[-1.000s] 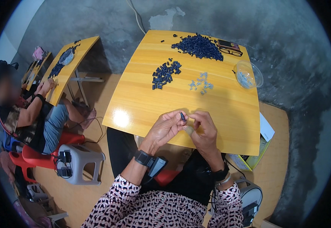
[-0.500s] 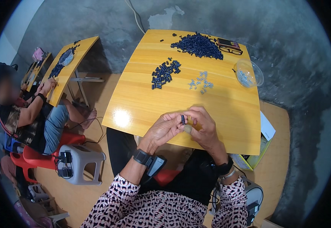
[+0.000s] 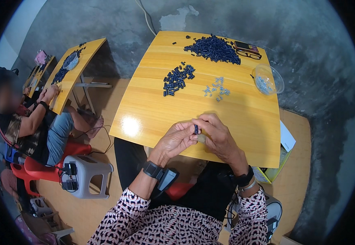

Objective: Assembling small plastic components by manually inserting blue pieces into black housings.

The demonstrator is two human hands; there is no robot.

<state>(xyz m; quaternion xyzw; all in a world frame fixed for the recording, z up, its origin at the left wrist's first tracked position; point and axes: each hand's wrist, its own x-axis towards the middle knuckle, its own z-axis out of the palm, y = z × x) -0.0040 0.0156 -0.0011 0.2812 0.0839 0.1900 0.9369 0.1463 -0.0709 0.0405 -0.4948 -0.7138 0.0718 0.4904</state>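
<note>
Over the table's near edge, my left hand (image 3: 176, 139) pinches a short dark cylindrical piece (image 3: 196, 129) between thumb and fingers. My right hand (image 3: 216, 136) is closed up against it, its fingertips at the piece; whatever they grip is too small or hidden to name. A greyish covering shows on the right thumb. Beyond the hands lies a small heap of similar dark cylinders (image 3: 178, 80). To its right are scattered small silvery pieces (image 3: 217, 87), perhaps screws. A far larger pile of dark pieces (image 3: 213, 50) covers the back of the yellow wooden table (image 3: 153, 118).
A clear plastic tub (image 3: 278, 77) with silvery pieces stands at the table's right edge. Eyeglasses (image 3: 249, 54) and a keypad phone (image 3: 246, 46) lie at the back right. At left, another person (image 3: 30, 118) works at a second table (image 3: 85, 55). A grey stool (image 3: 88, 175) stands between us.
My right fingers have come left and closed in on the dark piece; the gap between the right index finger and thumb has narrowed. My left hand keeps its hold.
</note>
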